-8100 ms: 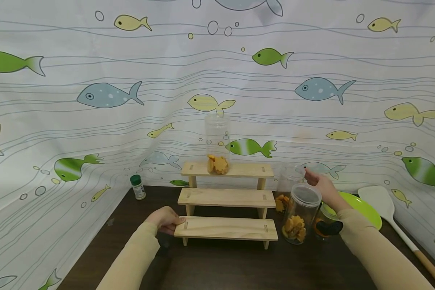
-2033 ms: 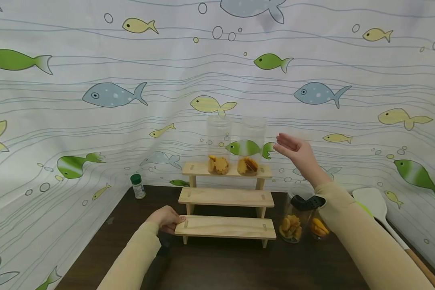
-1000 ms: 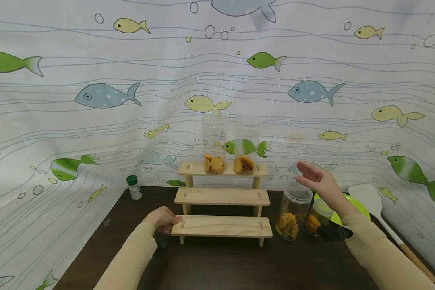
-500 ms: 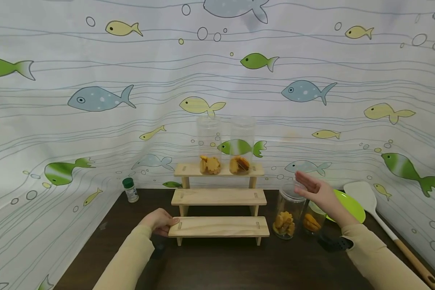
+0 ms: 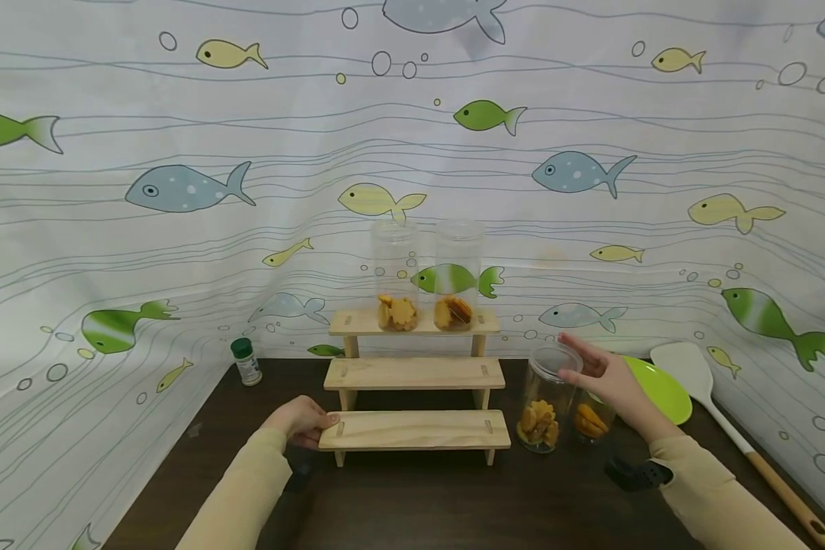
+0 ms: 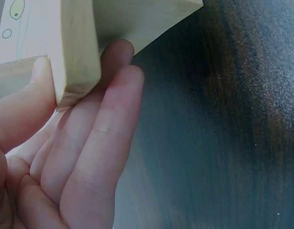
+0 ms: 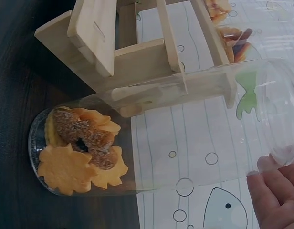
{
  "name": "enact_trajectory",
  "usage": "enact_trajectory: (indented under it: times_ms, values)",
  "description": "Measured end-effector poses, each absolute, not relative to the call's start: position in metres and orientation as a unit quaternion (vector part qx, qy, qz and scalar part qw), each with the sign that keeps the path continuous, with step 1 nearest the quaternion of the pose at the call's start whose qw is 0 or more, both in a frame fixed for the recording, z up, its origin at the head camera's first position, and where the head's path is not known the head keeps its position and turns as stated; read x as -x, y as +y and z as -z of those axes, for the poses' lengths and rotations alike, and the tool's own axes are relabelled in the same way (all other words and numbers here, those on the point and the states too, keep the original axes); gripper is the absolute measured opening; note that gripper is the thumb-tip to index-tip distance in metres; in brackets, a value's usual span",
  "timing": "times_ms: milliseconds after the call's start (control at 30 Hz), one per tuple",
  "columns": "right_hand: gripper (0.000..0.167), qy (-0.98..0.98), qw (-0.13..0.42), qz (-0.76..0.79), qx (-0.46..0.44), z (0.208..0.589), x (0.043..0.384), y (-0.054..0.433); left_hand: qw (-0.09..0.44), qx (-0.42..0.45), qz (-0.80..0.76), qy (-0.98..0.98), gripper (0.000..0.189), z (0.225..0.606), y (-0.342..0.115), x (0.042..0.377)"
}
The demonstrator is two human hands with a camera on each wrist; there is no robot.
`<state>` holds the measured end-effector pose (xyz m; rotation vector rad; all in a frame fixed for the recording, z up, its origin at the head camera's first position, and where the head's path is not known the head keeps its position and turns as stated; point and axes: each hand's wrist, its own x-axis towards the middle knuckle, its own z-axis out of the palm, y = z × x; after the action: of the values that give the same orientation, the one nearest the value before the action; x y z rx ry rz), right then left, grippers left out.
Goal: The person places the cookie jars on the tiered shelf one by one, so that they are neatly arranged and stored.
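I'd grip the right-of-centre cookie jar below its lid: likely light, stiff, slippery; right hand part-spread, gripping nothing, left hand pinching wooden stand.

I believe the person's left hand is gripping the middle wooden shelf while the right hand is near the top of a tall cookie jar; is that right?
Not quite: the left hand grips the lowest wooden shelf, not the middle one, as the head view shows. The right hand is indeed near the top of a tall cookie jar.
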<state>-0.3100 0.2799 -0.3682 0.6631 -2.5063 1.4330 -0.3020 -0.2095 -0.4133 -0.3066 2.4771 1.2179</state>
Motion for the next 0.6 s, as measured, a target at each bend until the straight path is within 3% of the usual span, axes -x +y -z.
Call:
enact_trajectory:
  times_ms: [600]
  values:
    - [0.064, -0.841, 0.068, -0.506, -0.178, 0.3771, 0.3056, 0.2767, 0.179, 0.115, -0.435, 0.875, 0.036, 0.4156, -0.2116, 0.3019]
